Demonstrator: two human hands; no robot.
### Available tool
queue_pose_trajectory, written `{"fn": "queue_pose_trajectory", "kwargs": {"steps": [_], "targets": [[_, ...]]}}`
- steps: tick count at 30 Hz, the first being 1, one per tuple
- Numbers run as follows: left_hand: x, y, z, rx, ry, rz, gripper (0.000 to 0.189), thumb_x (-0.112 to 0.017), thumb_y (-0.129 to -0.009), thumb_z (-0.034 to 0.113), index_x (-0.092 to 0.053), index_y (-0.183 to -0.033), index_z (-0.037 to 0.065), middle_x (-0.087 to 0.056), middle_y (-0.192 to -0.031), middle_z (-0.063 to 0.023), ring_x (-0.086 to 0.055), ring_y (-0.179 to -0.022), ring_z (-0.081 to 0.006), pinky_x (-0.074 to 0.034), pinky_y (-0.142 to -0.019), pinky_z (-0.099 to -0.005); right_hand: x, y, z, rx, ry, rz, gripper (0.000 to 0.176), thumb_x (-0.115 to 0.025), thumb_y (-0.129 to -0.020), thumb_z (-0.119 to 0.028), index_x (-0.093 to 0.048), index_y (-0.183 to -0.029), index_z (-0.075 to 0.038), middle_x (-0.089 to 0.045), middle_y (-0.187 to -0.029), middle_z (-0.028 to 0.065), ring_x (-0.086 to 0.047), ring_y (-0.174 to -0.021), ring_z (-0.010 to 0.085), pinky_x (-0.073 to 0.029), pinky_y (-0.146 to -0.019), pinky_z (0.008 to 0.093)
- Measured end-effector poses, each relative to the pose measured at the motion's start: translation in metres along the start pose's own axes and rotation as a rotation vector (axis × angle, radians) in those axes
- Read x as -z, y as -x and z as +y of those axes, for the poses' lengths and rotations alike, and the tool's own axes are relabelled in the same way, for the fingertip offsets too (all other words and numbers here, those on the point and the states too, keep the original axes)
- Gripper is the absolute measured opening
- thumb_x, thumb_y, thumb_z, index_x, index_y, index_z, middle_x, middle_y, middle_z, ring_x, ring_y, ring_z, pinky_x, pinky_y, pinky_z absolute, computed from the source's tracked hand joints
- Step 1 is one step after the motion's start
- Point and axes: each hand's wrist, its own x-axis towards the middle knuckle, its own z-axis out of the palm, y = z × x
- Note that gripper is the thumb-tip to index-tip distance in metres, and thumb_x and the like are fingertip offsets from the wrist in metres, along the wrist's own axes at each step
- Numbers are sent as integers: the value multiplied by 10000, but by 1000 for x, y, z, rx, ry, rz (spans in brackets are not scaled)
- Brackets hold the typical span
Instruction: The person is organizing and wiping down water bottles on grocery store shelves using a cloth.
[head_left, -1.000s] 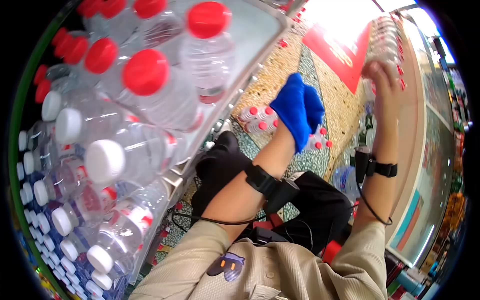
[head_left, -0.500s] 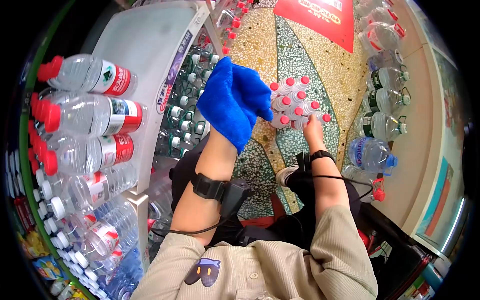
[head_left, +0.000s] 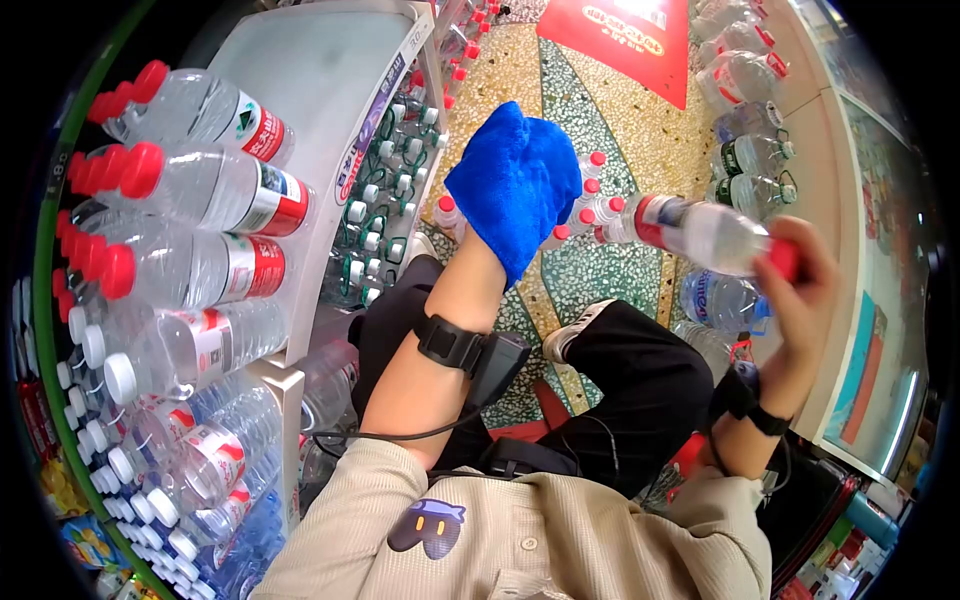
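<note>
Now the right hand (head_left: pixel 805 285) grips a water bottle (head_left: pixel 700 232), just raised off the floor pack (head_left: pixel 592 210) beside the blue cloth (head_left: pixel 520 185), which the left hand (head_left: pixel 488 268) holds bunched.

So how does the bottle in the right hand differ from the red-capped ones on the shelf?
The held bottle is alone, in the air, gripped at its cap end by the right hand; the shelf bottles sit packed side by side on the shelf. The held bottle's cap is partly hidden by fingers; the shelf bottles' caps show fully. Both are clear plastic with red caps and red-marked labels.
</note>
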Motion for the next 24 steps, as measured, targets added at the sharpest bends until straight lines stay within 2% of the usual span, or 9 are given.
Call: {"fn": "queue_pose_trajectory", "kwargs": {"steps": [2, 6, 10, 13, 15, 19, 21, 23, 24], "targets": [[-13, 6, 0, 16, -34, 19, 326, -468, -908, 352, -591, -843, 56, -591, -791, -132, -589, -762, -239, -467, -676, -349, 33, 16, 14, 123, -232, 355, 293, -666, -745, -60, -620, -1032, -24, -600, -970, 58, -598, -891, 206, -490, -826, 312], [-40, 32, -1, 128, -29, -15, 381, -427, -935, 356, -583, -960, 9, -618, -952, -168, -614, -882, -251, -505, -762, -373, -40, -4, -36, 347, -1429, 271, 307, -547, -828, -232, -616, -1056, -37, -603, -1024, 168, -576, -1028, 355, -380, -1003, 550], [-49, 42, 12, 138, -136, -18, 436, -398, -952, 363, -576, -1037, -25, -639, -1025, -186, -635, -919, -260, -528, -802, -384, -116, -7, -36, 289, -1311, 179, 274, -497, -834, -219, -626, -999, -44, -614, -1027, 173, -534, -1104, 387, -354, -1005, 571], [-48, 46, 32, 74, -261, 3, 465, -387, -957, 372, -574, -1065, -40, -649, -1014, -184, -649, -886, -265, -533, -797, -381, -117, -9, -62, 377, -1269, 217, 243, -504, -846, -208, -544, -995, -21, -594, -980, 204, -569, -987, 371, -399, -970, 546], [-64, 42, 52, 485, 55, 16, 510, -368, -968, 390, -581, -1077, -60, -671, -957, -171, -664, -781, -263, -537, -798, -379, -123, -10, -82, 478, -1138, 215, 211, -537, -853, -185, -488, -954, -7, -590, -923, 215, -602, -891, 362, -424, -947, 529], [-37, 27, 27, 125, -587, -12, 538, -350, -974, 419, -615, -919, -46, -662, -861, -208, -661, -709, -246, -534, -648, -352, -140, 3, -132, 835, -357, 26, 220, -704, -692, -106, -571, -856, -44, -640, -863, 141, -634, -827, 305, -517, -810, 428], [-8, 7, 17, 149, -211, -463, 544, -334, -976, 458, -607, -945, -12, -660, -834, -189, -662, -712, -270, -539, -635, -317, -160, 18, -145, 1109, -88, -107, 229, -668, -599, -211, -592, -772, -83, -618, -848, 71, -627, -804, 246, -525, -796, 400], [-17, 17, 23, 394, 66, -392, 632, -359, -938, 558, -586, -979, -30, -658, -854, -207, -665, -721, -302, -556, -650, -358, -177, 31, -148, 1257, 83, -173, 169, -635, -640, -194, -602, -773, -95, -613, -847, 57, -622, -810, 241, -527, -801, 376], [-30, 15, 36, 507, 142, -517, 648, -369, -926, 580, -584, -970, -29, -658, -870, -209, -666, -735, -307, -559, -659, -367, -184, 33, -145, 1309, 141, -172, 155, -630, -642, -177, -602, -773, -98, -613, -843, 56, -621, -812, 238, -528, -804, 371]]}}
